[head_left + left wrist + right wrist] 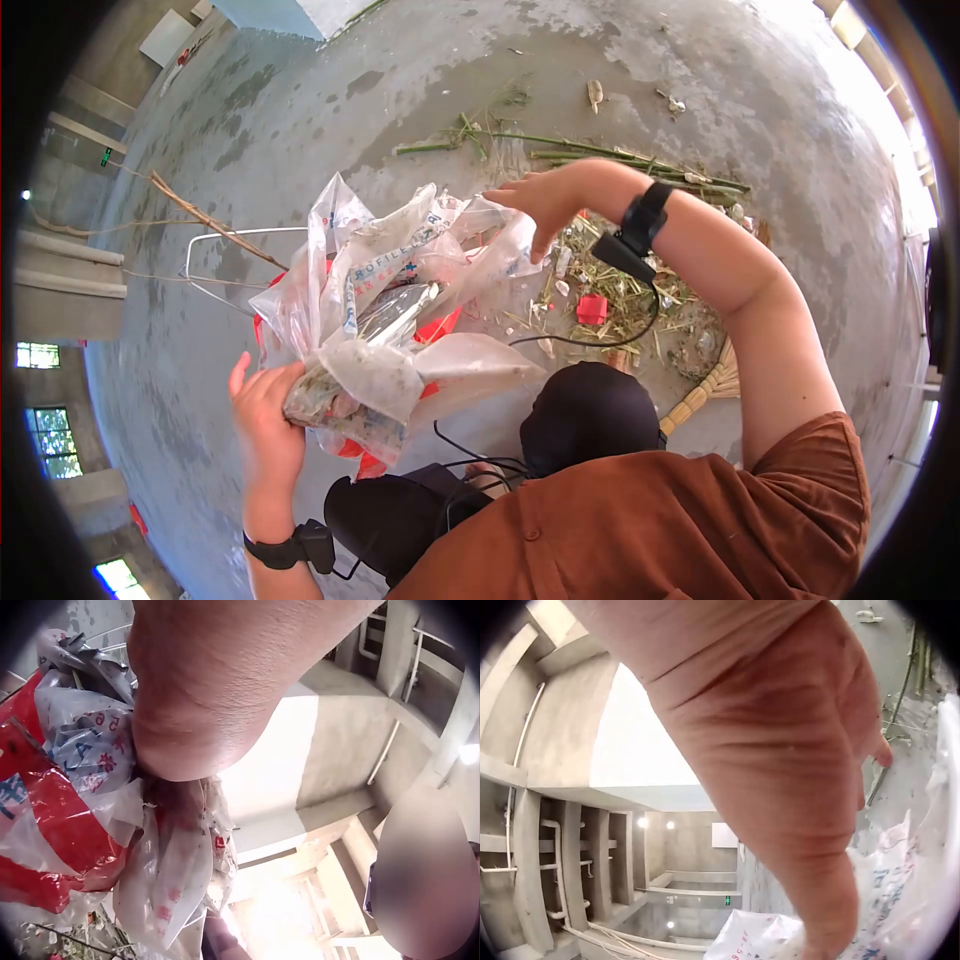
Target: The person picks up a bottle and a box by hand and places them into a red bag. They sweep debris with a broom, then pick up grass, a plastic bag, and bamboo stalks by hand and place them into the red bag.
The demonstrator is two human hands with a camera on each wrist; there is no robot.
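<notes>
A bundle of clear printed plastic bags, with red pieces and silvery film among them, hangs in front of me. My left hand grips its near left side, thumb raised. In the left wrist view the printed plastic and a red-and-white bag bulge beside that hand. My right hand is at the bundle's far right edge, fingers reaching over the plastic and thumb apart from them. In the right wrist view this hand is spread beside the printed plastic.
Cut straw and litter lie on the concrete floor at the right, with a red piece among them. Green stalks lie beyond. A straw broom is near my right knee. A stick and white wire frame are at left.
</notes>
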